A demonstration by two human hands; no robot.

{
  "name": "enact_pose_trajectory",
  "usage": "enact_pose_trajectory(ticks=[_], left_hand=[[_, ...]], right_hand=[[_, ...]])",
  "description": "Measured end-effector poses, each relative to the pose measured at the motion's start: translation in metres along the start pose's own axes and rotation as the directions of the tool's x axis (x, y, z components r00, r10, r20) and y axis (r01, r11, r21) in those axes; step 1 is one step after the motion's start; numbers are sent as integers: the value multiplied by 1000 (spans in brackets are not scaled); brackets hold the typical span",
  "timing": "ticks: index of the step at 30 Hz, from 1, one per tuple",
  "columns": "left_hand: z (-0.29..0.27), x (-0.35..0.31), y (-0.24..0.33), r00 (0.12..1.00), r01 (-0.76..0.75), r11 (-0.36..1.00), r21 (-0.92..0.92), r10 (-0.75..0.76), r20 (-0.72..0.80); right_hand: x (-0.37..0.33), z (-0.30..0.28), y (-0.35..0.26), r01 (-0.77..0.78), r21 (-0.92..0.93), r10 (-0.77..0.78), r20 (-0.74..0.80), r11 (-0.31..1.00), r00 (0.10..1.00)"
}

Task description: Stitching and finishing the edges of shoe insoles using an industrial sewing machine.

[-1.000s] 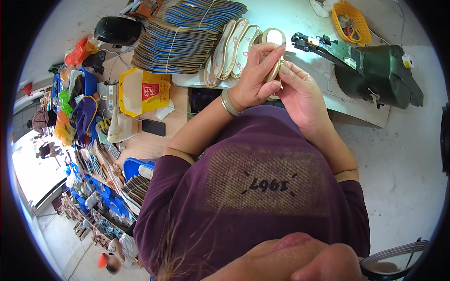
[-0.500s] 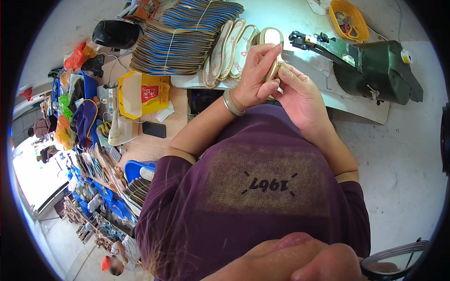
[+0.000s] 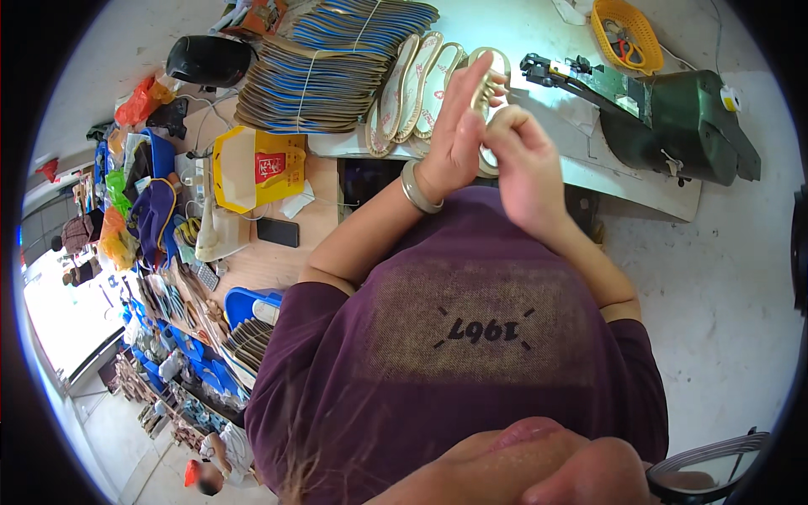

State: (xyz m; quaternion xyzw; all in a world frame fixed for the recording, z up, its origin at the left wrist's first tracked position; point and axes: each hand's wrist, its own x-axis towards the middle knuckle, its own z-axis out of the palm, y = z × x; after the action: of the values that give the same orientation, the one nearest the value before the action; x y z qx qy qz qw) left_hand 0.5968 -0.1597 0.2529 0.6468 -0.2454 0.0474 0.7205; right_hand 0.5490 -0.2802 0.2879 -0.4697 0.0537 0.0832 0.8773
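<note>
Close to the table's front edge, my left hand [image 3: 457,139] is wrapped round an insole-shaped piece [image 3: 484,98], seen nearly edge-on with a pleated tan rim. My left fingertips show on its far side. Against its near end are the curled fingers of my right hand [image 3: 532,164]; what lies between them is hidden. Behind my hands shows a pale insole [image 3: 502,62] with a tan rim. Several printed white insoles with pleated tan edges [image 3: 421,88] lie overlapping to the left of my hands.
Tied stacks of blue-and-brown sole pieces [image 3: 307,93] stand farther left. A dark green machine [image 3: 686,126] with a black arm reaches in from the right; a yellow basket [image 3: 603,21] holds scissors behind it. A yellow box [image 3: 231,168] and a phone [image 3: 278,232] lie left.
My left fingers have straightened upward along the piece, turning its pleated edge into view. My right hand has curled from a pinch and shifted slightly toward me.
</note>
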Motion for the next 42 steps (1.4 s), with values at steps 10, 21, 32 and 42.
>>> enact_pose_trajectory(ticks=[10,21,32,42], left_hand=[[-10,11,-6,944,-319,893,317,270,188],[-18,16,-5,886,-461,790,405,380,267],[12,6,0,973,-217,949,227,192,126],[2,8,-4,944,-300,919,257,248,217]], right_hand=[[5,-14,-37,-268,251,265,45,930,963],[6,-17,-27,-327,339,302,125,882,945],[5,-20,-6,29,294,-51,66,956,997],[0,-21,-29,-226,380,181,149,897,972]])
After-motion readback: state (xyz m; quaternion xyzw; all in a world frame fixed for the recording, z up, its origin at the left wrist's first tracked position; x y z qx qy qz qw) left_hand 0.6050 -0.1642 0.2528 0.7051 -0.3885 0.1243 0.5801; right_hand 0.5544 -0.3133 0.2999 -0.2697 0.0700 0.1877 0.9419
